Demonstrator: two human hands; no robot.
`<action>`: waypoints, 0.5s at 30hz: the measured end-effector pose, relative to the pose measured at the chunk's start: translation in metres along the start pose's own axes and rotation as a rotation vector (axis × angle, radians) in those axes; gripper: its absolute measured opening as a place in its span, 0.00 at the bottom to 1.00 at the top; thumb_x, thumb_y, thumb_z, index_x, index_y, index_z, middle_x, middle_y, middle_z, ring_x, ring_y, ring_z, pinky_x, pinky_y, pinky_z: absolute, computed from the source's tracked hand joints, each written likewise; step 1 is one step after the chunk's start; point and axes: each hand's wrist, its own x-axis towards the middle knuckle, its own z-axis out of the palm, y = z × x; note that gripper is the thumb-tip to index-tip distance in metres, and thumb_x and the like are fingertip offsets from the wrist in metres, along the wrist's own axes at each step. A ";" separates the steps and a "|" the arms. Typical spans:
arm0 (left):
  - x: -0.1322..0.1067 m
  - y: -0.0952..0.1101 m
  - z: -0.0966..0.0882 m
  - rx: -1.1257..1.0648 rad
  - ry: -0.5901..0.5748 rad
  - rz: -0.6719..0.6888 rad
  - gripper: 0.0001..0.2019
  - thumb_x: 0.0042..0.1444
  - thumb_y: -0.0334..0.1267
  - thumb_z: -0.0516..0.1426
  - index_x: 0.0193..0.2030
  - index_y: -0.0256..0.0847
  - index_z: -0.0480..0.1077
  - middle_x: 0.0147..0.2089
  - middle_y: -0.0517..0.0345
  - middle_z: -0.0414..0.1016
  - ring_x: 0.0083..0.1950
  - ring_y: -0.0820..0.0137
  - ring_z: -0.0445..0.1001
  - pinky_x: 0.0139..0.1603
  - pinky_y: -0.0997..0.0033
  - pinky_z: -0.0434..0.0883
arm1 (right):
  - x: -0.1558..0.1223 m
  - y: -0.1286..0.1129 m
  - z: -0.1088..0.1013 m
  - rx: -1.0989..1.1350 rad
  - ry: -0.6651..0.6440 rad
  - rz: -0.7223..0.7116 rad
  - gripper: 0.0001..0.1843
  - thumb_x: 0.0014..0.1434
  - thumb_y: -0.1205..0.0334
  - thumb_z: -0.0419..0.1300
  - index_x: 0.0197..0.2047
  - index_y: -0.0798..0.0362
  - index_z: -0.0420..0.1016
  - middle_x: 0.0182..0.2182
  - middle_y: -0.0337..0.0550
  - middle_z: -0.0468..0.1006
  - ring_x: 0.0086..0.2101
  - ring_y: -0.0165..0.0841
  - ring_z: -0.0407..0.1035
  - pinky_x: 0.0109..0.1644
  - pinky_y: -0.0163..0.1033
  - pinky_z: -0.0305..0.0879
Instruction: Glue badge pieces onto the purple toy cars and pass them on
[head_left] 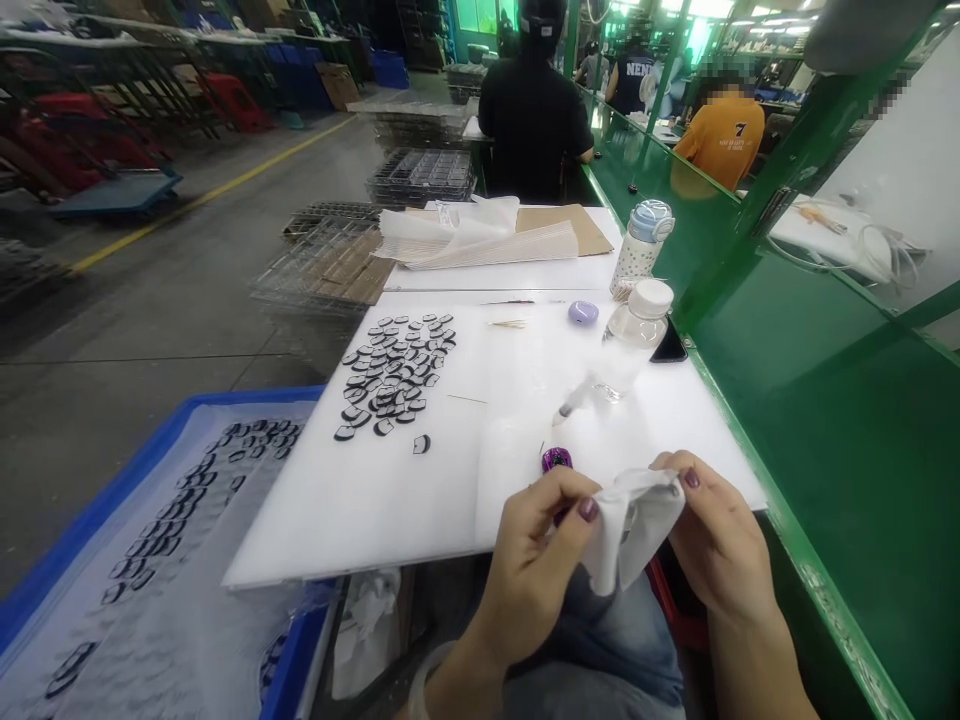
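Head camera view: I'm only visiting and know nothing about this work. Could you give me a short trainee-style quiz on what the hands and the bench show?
1. True or false: the white cloth is held between the left hand and the right hand.
2. The loose pile of small black parts lies on: A) the white board; B) the floor; C) a metal bowl.
3. Fill in: the cap of the clear bottle is ____.

Key: 1 true; 2 A; 3 white.
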 end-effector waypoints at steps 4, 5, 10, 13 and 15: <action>0.002 -0.002 -0.002 -0.486 0.027 -0.186 0.13 0.61 0.47 0.62 0.34 0.40 0.68 0.26 0.63 0.62 0.26 0.78 0.59 0.28 0.79 0.59 | -0.001 0.004 0.002 0.052 -0.085 0.203 0.23 0.64 0.43 0.59 0.28 0.54 0.65 0.21 0.34 0.57 0.22 0.25 0.50 0.24 0.31 0.48; 0.003 -0.001 -0.002 -0.562 0.029 -0.227 0.14 0.60 0.47 0.63 0.33 0.40 0.67 0.26 0.64 0.61 0.26 0.78 0.58 0.27 0.80 0.59 | -0.002 0.006 0.002 0.033 -0.121 0.231 0.24 0.63 0.42 0.60 0.27 0.54 0.65 0.20 0.34 0.56 0.21 0.24 0.49 0.24 0.31 0.46; 0.004 -0.002 -0.005 -0.573 0.095 -0.247 0.16 0.57 0.49 0.64 0.32 0.39 0.67 0.24 0.64 0.62 0.25 0.77 0.59 0.26 0.80 0.61 | 0.000 0.010 -0.006 -0.031 0.011 0.061 0.22 0.59 0.46 0.63 0.25 0.54 0.69 0.24 0.39 0.66 0.25 0.29 0.61 0.27 0.34 0.58; 0.000 -0.002 -0.015 -0.410 0.196 -0.078 0.14 0.59 0.49 0.63 0.33 0.40 0.71 0.24 0.61 0.66 0.27 0.74 0.65 0.29 0.77 0.67 | 0.015 -0.006 -0.022 -0.126 0.438 -0.249 0.16 0.61 0.50 0.60 0.30 0.54 0.73 0.31 0.45 0.75 0.31 0.36 0.70 0.35 0.41 0.68; -0.005 -0.001 -0.025 -0.296 0.266 0.021 0.13 0.60 0.47 0.62 0.33 0.40 0.73 0.24 0.60 0.68 0.28 0.73 0.68 0.31 0.75 0.69 | 0.034 -0.025 -0.030 -0.221 0.656 -0.481 0.16 0.64 0.51 0.56 0.29 0.51 0.68 0.25 0.40 0.70 0.29 0.34 0.68 0.37 0.42 0.68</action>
